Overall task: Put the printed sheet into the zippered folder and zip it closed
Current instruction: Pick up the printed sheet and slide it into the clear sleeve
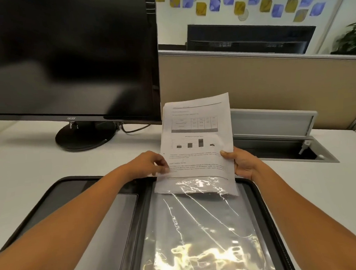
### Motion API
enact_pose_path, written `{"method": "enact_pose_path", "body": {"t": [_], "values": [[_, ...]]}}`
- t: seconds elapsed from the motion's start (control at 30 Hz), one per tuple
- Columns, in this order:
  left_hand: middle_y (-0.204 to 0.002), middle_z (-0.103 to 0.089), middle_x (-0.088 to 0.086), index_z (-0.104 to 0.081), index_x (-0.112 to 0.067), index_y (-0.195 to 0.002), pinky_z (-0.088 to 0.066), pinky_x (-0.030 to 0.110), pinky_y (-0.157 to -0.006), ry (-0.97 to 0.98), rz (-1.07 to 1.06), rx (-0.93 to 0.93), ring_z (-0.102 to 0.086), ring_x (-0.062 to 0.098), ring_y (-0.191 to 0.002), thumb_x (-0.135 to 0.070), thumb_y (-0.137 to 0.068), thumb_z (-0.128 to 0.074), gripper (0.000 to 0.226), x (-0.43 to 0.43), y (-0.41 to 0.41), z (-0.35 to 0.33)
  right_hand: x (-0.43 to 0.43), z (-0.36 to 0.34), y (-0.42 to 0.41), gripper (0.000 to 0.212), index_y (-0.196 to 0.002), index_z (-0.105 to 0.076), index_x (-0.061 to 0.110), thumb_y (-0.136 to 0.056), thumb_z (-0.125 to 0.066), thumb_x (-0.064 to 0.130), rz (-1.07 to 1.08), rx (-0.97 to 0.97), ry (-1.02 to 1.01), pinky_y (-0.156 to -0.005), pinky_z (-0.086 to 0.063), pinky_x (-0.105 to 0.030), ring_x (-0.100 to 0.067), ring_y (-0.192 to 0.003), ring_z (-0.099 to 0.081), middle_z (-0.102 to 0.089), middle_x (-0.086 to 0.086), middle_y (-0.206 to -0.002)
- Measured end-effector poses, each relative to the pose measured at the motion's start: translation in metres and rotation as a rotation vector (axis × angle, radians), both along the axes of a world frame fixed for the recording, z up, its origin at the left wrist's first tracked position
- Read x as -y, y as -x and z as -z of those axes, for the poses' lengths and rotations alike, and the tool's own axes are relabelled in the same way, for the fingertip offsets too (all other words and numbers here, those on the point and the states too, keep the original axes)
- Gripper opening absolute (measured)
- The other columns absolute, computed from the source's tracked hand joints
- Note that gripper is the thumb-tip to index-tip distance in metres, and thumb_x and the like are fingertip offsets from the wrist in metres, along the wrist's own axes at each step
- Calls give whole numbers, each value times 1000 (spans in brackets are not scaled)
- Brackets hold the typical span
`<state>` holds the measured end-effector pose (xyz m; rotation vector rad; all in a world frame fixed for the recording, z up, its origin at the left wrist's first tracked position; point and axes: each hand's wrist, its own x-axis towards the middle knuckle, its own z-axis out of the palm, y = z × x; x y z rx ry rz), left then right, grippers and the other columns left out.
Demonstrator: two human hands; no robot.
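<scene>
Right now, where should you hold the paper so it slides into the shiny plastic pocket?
Hold the printed sheet by its two long side edges, about halfway up, one hand from each side, as the left hand and right hand do. Its bottom edge is already inside the clear sleeve of the open zippered folder, so side grips probably keep it flat and leave the bottom free to slide.

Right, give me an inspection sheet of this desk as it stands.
Surface: white desk, with an open cable hatch at the right.
Job's things: printed sheet, its lower edge slipped into the clear sleeve of the open folder; zip not closed.
Clutter: nothing seen.
Hands: left hand pinches the sheet's left edge; right hand grips its right edge.
Cables: one black cable behind the monitor stand.
Surroundings: beige partition, second monitor beyond, plant, wall decals.
</scene>
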<state>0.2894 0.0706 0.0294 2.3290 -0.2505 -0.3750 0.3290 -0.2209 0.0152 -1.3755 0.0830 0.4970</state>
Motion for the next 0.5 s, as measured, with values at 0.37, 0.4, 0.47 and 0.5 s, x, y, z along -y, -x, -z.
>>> {"method": "enact_pose_path", "body": {"t": [0.37, 0.4, 0.47, 0.5], "values": [[-129, -54, 19, -40, -1, -136, -47, 39, -89, 506, -615, -135, -55, 27, -104, -11, -94, -51, 45, 22, -6, 15, 3, 7, 4, 26, -108, -57, 15, -88, -51, 0, -137, -56, 150, -85, -51, -47, -28, -98, -63, -66, -9, -107], [-126, -56, 21, -43, 1, -133, -47, 41, -90, 534, -633, -148, -57, 29, -104, -8, -94, -49, 41, 24, -7, 15, 3, 7, 4, 26, -108, -58, 15, -88, -52, -1, -140, -54, 164, -84, -52, -46, -28, -98, -63, -66, -9, -107], [-123, -57, 24, -48, 5, -127, -47, 45, -93, 573, -649, -189, -58, 34, -105, -3, -94, -46, 34, 25, -8, 14, 2, 6, 5, 28, -110, -57, 13, -86, -53, -2, -126, -56, 170, -81, -54, -45, -29, -97, -64, -66, -10, -107], [-122, -58, 25, -49, 7, -124, -47, 46, -92, 591, -644, -210, -58, 35, -103, -1, -94, -44, 31, 26, -9, 14, 1, 6, 5, 30, -112, -56, 11, -86, -54, -3, -101, -59, 165, -79, -54, -45, -30, -96, -64, -66, -12, -108]]}}
